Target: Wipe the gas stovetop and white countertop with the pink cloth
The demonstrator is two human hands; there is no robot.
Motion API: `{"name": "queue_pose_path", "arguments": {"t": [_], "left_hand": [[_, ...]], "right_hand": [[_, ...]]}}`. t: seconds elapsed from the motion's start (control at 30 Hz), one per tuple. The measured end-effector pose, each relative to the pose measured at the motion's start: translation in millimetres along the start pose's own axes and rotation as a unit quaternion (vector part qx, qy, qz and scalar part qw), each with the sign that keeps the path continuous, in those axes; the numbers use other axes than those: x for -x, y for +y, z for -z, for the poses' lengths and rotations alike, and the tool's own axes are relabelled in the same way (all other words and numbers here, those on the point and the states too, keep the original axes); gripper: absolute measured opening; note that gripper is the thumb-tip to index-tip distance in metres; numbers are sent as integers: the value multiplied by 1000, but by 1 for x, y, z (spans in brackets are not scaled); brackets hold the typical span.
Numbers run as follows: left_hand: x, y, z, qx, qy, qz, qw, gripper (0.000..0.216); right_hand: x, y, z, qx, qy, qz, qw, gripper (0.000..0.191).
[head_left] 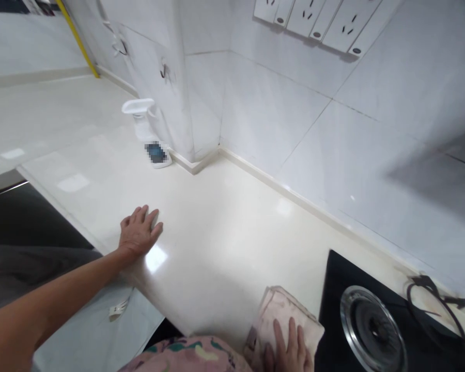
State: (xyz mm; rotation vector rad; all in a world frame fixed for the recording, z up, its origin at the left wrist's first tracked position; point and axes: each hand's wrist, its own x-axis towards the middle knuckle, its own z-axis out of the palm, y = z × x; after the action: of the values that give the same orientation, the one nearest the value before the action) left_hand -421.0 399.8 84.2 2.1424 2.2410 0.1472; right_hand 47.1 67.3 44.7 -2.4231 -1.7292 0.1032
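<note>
My left hand (138, 232) lies on the pale glossy countertop (205, 222), palm down with its fingers spread, and nothing is in it. At the bottom of the view, my right hand (290, 343) rests on top of a folded pale pink cloth (279, 305). Its fingers are stretched out over the cloth, while the wrist is cut off by the frame edge. The cloth lies on the countertop, just left of the black gas stove (333, 315).
A white stand (141, 121) with a blurred-out dark patch is by the wall corner. Wall sockets (308, 15) and hooks (163, 71) are on the tiled wall. A dark cable (436, 299) lies behind the burner (374, 328). A yellow pipe (77, 36) stands far left.
</note>
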Motion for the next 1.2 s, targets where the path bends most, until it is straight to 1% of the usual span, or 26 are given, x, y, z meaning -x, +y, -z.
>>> {"name": "queue_pose_path", "arguments": {"t": [0.1,0.2,0.33,0.4,0.47,0.57,0.67,0.77,0.93,1.0,1.07,1.13,1.2], "left_hand": [[0,-2,-1,0,-6,0,1000,62],[1,-4,-2,-6,-7,1,1000,61],[2,-5,-4,0,-3,0,1000,61],[2,-6,-4,8,-7,2,1000,61],[3,-6,-4,13,-11,4,1000,61],[3,-6,-4,9,-16,6,1000,60],[5,-6,-5,3,-17,4,1000,61],[5,-8,-8,3,-17,3,1000,61],[6,-10,-10,-6,-13,2,1000,61],[6,-10,-9,-6,-8,0,1000,61],[7,-11,-9,-3,0,-4,1000,60],[7,-11,-9,1,9,-8,1000,60],[7,-11,-10,3,16,-9,1000,59]], "right_hand": [[-49,1,-4,-15,23,28,999,54],[-108,11,-2,-41,71,24,996,59],[-197,23,7,-67,119,-38,990,67],[-244,21,9,-57,122,-82,987,72],[-287,8,6,-45,123,-116,985,76],[-341,-28,-6,-40,132,-128,982,74],[-379,-81,-20,-36,129,-104,986,69],[-403,-141,-31,-28,108,-60,992,67],[-435,-236,-37,-21,34,26,999,63],[-442,-269,-35,-19,3,60,998,62],[-441,-300,-33,-18,-23,95,995,62],[-427,-327,-30,-18,-42,139,989,61],[-400,-348,-28,-20,-55,191,980,61]]}}
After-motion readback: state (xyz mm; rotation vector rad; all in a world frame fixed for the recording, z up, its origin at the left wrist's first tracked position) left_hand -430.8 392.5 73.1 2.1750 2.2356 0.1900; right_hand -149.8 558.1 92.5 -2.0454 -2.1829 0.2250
